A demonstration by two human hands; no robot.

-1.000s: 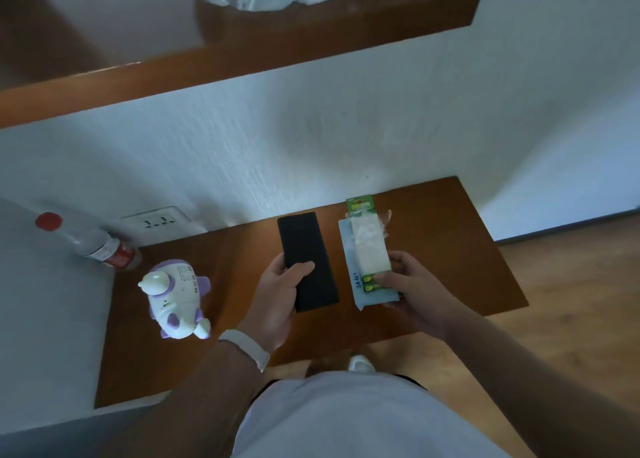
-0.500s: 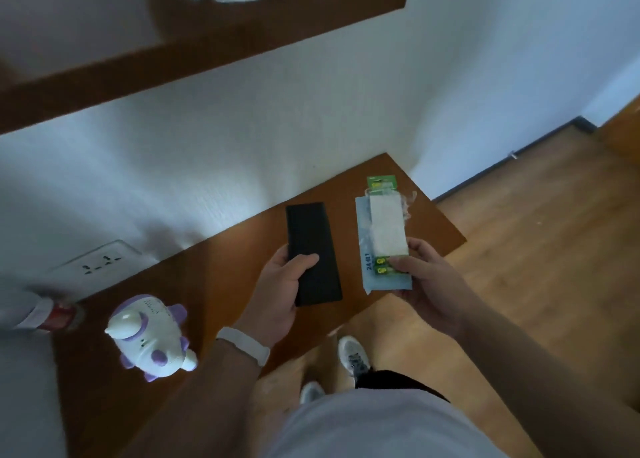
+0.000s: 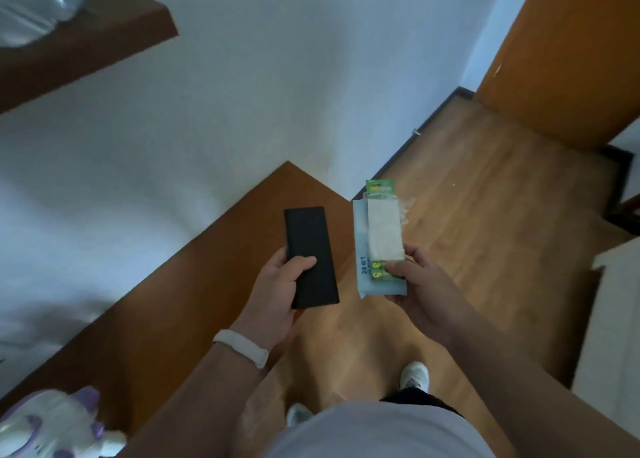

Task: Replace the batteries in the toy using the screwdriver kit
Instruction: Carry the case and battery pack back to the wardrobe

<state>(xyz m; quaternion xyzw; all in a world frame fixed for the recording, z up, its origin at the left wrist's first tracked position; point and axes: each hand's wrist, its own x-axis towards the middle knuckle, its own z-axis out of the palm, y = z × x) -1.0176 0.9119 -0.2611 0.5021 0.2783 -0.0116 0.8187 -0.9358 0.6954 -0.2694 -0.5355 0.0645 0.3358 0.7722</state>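
Toy [image 3: 52, 426] first: it's the white and purple plastic animal sitting on the counter [image 3: 194, 301] at its near left end. It's pretty blurry and nobody is touching it.

The left grip [image 3: 277, 291] is wrapped around the lower half of a flat black case [image 3: 310, 256], with the thumb laid across the front and the fingers behind. It's held up over the counter's right edge. There's a white wristband [image 3: 242, 348] on that wrist.

The right grip [image 3: 419, 291] is pinching a small stack just past the counter's right corner, out over the wooden floor [image 3: 485, 215]. The stack is a green battery pack [image 3: 381, 235] with a GP logo, lying on a pale blue packet [image 3: 362, 249] that has "24" printed along one side. Something white covers the middle of the pack, can't tell what. The thumb presses on top near the bottom end and the fingers curl underneath. The case and the stack sit side by side, not touching.

Above the counter's left part there's a wooden shelf [image 3: 86, 52] on the white wall. Two white shoes [image 3: 414, 374] stand on the floor right beside the counter.
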